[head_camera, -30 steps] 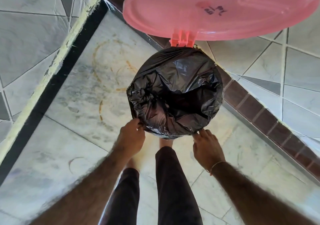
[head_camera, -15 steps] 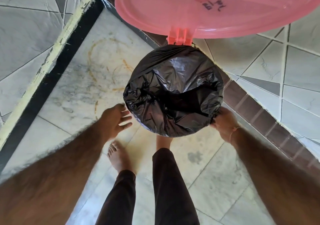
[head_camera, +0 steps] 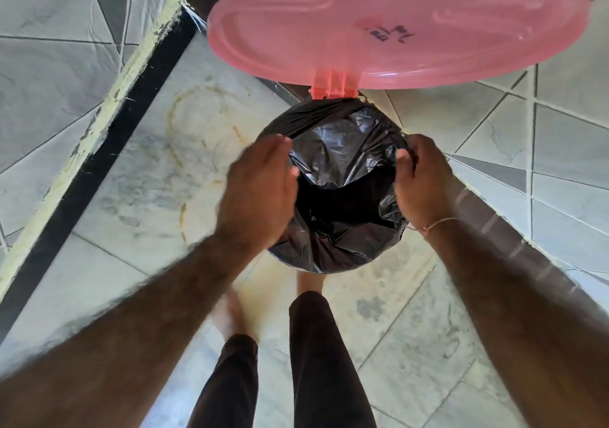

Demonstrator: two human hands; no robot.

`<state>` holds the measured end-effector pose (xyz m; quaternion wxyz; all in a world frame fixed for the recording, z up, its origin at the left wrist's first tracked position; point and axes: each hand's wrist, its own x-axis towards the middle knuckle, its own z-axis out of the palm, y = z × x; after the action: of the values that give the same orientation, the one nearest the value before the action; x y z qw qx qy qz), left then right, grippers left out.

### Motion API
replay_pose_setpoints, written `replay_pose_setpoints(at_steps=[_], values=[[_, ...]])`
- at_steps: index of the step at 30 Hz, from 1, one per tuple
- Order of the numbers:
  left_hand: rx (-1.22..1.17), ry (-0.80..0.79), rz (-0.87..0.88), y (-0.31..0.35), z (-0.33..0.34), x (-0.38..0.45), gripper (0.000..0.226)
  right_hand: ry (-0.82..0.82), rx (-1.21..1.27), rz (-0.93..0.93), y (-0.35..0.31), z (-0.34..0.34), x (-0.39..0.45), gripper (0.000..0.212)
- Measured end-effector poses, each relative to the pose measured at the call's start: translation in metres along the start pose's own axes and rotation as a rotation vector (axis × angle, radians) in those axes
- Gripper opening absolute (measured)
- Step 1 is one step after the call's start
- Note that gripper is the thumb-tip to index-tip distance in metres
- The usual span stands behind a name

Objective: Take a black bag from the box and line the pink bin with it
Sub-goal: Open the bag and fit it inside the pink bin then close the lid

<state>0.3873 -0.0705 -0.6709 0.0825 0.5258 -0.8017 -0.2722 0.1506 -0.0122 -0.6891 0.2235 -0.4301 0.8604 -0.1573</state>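
2 hands work the mouth of the black bag (head_camera: 339, 164), which already sits in the pink bin, its edge folded over the rim so that the bin's own wall is hidden; only the raised pink lid (head_camera: 395, 22) shows, at 12 o'clock. The left hand (head_camera: 260, 190) lies over the rim at 9 o'clock, blurred, fingers together and curved; whether they pinch plastic cannot be told. The right hand (head_camera: 420, 180) at 3 o'clock pinches the folded edge between thumb and fingers. The step looks like evening out the cuff. Done well, both hands would pull the fold down evenly, then push the slack into the hollow.
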Motion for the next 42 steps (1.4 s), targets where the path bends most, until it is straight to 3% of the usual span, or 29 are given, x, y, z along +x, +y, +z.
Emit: replay_pose_setpoints(at_steps=[3,6,10,14,16,19,20,24,26,28,30,33,37,40,42], values=[[0.229,-0.206,0.043,0.006,0.019,-0.006,0.065,-0.078,0.098,0.119,-0.018,0.009,0.007,0.036],[0.231,-0.249,-0.049,-0.001,0.024,0.010,0.075,-0.139,0.106,0.170,-0.022,0.010,0.012,0.036],[-0.035,-0.262,-0.170,-0.009,0.018,0.040,0.070,-0.204,0.142,0.234,-0.019,0.012,0.019,0.039],[-0.326,-0.291,-0.313,-0.014,0.008,0.066,0.036,-0.250,0.213,0.270,-0.015,0.011,0.027,0.048],[-0.478,-0.315,-0.452,-0.015,0.005,0.075,0.041,-0.313,0.288,0.331,-0.013,0.007,0.033,0.061],[-0.614,-0.363,-0.663,-0.023,0.004,0.073,0.058,-0.376,0.461,0.515,-0.006,0.003,0.038,0.101],[-0.627,-0.343,-0.706,-0.027,0.005,0.070,0.063,-0.368,0.487,0.537,-0.002,0.001,0.038,0.102],[-0.715,-0.007,-0.662,-0.037,0.001,0.057,0.047,-0.145,0.501,0.476,-0.001,-0.011,0.038,0.058],[-0.875,0.169,-0.753,-0.036,-0.010,0.055,0.035,-0.112,0.559,0.501,-0.006,-0.023,0.036,0.042],[-0.999,0.242,-0.873,-0.035,-0.029,0.055,0.031,-0.108,0.729,0.602,-0.009,-0.044,0.028,0.037],[-1.130,0.222,-0.948,-0.035,-0.052,0.057,0.035,-0.077,0.937,0.686,-0.010,-0.066,0.022,0.043],[-1.337,0.146,-0.892,-0.026,-0.090,0.061,0.044,-0.075,1.130,0.705,-0.029,-0.102,0.019,0.055],[-1.285,0.000,-0.812,0.002,-0.124,0.064,0.037,-0.158,1.129,0.680,-0.055,-0.140,0.019,0.063],[-1.154,-0.035,-0.793,0.012,-0.132,0.055,0.019,-0.227,1.020,0.638,-0.068,-0.152,0.010,0.052],[-1.112,-0.046,-0.797,0.011,-0.132,0.042,0.007,-0.250,0.935,0.602,-0.065,-0.153,0.002,0.026]])
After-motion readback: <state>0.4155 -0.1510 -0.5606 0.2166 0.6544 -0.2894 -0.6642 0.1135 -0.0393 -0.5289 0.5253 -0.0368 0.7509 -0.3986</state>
